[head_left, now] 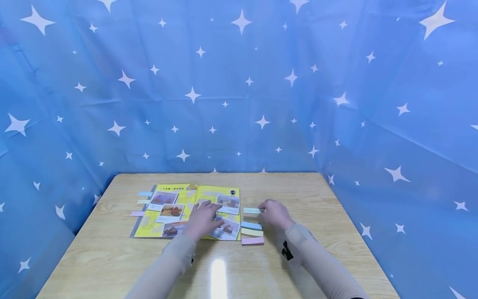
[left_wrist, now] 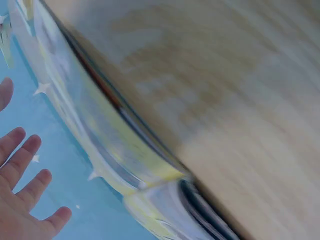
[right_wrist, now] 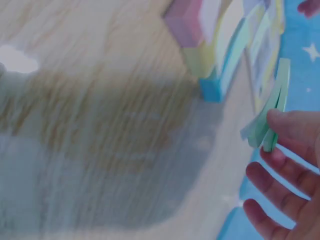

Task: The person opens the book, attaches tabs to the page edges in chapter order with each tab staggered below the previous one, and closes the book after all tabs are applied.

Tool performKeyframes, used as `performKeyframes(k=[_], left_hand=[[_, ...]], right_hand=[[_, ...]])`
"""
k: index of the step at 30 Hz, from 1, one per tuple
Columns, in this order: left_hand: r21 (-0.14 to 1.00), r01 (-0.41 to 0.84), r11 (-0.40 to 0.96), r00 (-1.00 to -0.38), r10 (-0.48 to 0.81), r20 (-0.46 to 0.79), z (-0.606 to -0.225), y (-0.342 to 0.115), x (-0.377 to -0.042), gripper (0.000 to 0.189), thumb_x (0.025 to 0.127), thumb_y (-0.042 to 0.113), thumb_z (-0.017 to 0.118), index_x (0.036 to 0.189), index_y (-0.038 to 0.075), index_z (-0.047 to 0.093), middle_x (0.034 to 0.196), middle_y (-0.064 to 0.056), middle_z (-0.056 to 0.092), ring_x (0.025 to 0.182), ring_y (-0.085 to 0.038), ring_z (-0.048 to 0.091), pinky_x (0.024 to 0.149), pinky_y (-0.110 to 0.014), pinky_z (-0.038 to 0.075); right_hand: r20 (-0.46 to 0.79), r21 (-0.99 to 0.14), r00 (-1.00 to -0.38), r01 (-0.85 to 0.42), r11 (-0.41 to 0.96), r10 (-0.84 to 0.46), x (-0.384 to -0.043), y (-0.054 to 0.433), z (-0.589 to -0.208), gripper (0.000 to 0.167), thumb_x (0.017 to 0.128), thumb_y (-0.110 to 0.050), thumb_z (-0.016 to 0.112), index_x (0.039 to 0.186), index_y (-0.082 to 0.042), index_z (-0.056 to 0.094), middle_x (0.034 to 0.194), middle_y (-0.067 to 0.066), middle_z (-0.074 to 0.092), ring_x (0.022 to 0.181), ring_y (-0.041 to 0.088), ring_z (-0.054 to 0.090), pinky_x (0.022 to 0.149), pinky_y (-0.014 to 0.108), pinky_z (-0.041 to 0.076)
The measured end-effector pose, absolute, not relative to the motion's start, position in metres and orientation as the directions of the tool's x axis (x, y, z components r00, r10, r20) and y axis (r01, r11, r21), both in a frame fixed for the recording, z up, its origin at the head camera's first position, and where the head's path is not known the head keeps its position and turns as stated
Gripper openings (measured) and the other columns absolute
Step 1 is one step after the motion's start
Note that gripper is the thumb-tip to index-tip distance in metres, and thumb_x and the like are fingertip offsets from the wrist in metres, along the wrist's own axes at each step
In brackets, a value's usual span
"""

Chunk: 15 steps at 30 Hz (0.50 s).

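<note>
An open magazine with yellow pages and photos lies on the table. Over its right-hand page my left hand has its fingers spread; the left wrist view shows those fingers relaxed and holding nothing. My right hand is just right of the magazine. Between thumb and index finger it pinches a light green pad of sticky notes, whose strips fan apart at one end. Beside the page's right edge, blue, yellow and pink sticky-note pads lie in a row, close to the right hand.
Blue, pale green and pink tabs stick out past the magazine's left edge. The wooden table ends at a blue star-patterned curtain behind and at both sides. A bright reflection shows near the front.
</note>
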<state>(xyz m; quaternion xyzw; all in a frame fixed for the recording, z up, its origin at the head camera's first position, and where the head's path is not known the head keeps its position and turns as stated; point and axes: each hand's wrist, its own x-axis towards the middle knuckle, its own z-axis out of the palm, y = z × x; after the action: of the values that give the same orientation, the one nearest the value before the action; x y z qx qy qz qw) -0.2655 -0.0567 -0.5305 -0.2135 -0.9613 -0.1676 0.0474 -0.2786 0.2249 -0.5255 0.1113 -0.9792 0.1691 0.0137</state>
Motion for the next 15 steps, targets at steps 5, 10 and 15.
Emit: performKeyframes(k=[5, 10, 15], left_hand=[[0.319, 0.472, 0.822, -0.881, 0.432, 0.191, -0.525, -0.042, -0.266, 0.054, 0.084, 0.041, 0.075, 0.131, 0.019, 0.061, 0.130, -0.003, 0.061, 0.131, -0.030, 0.044, 0.109, -0.060, 0.026], [0.308, 0.510, 0.803, -0.860, 0.463, 0.216, -0.522, -0.028, -0.269, 0.050, 0.085, 0.040, 0.074, 0.129, 0.021, 0.063, 0.129, 0.001, 0.062, 0.130, -0.028, 0.046, 0.108, -0.058, 0.029], [0.268, 0.540, 0.798, -0.839, 0.484, 0.249, -0.518, -0.019, -0.272, 0.048, 0.084, 0.039, 0.076, 0.125, 0.017, 0.066, 0.124, 0.001, 0.065, 0.127, -0.026, 0.048, 0.107, -0.058, 0.032]], right_hand=[[0.077, -0.293, -0.960, -0.281, 0.914, -0.270, -0.273, 0.214, -0.513, 0.018, 0.083, -0.015, 0.075, 0.100, -0.010, 0.076, 0.093, 0.000, 0.067, 0.085, 0.018, 0.064, 0.074, 0.037, 0.055], [0.091, -0.263, -0.944, -0.331, 0.906, -0.318, -0.271, 0.204, -0.503, 0.019, 0.083, -0.015, 0.074, 0.101, -0.011, 0.076, 0.093, 0.000, 0.066, 0.082, 0.015, 0.064, 0.071, 0.035, 0.055], [0.099, -0.251, -0.926, -0.376, 0.892, -0.363, -0.269, 0.196, -0.496, 0.020, 0.083, -0.017, 0.075, 0.102, -0.012, 0.076, 0.096, 0.000, 0.067, 0.086, 0.017, 0.064, 0.073, 0.035, 0.055]])
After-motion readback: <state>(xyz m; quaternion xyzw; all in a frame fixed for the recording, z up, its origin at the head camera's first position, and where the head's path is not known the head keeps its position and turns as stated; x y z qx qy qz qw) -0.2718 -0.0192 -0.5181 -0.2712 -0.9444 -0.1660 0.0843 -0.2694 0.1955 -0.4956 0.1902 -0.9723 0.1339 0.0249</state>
